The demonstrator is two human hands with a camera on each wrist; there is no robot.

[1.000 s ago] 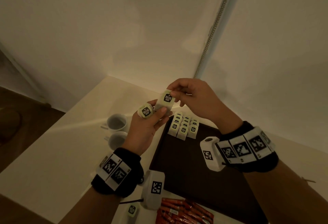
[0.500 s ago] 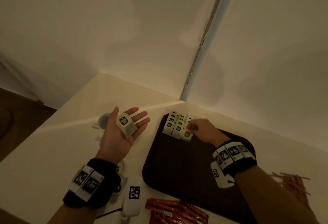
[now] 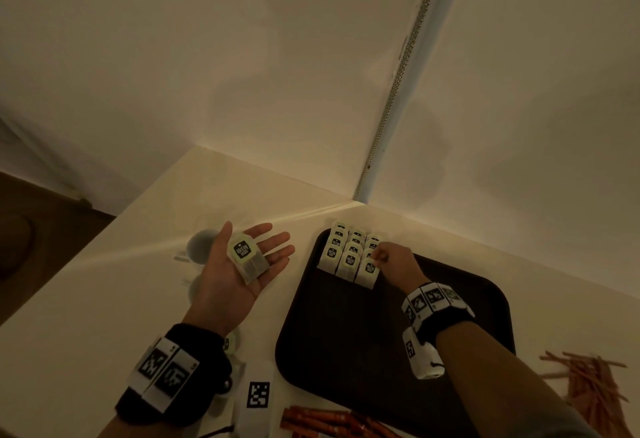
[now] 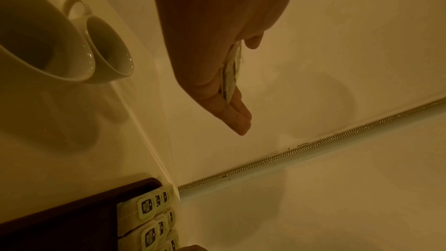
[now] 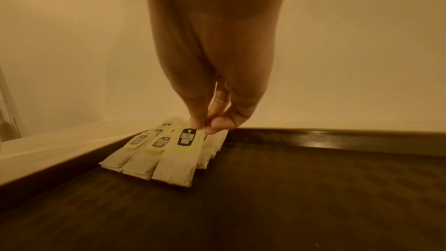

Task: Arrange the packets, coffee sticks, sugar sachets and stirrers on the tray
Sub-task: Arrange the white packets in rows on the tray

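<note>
A dark brown tray [image 3: 346, 333] lies on the pale table, with rows of tea packets [image 3: 346, 250] in its far left corner. My right hand [image 3: 379, 256] pinches the top of the front right packet [image 3: 369, 273], which lies on the tray. In the right wrist view, thumb and finger of the right hand [image 5: 205, 128] grip that packet [image 5: 178, 159] at its labelled end. My left hand [image 3: 273, 247] is held palm up, left of the tray, fingers straight. One tea packet [image 3: 246, 261] lies loose on that palm, edge-on [image 4: 230, 75] in the left wrist view.
Red coffee sticks [image 3: 329, 422] lie heaped at the tray's near edge. Thin stirrers [image 3: 588, 382] lie on the table to the right. Two white cups [image 4: 72, 49] stand left of my left hand. Walls close off the table's far sides.
A second ago both hands held packets together above the table. My right hand has carried one down to the rows on the tray; my left has opened palm up with one packet.
</note>
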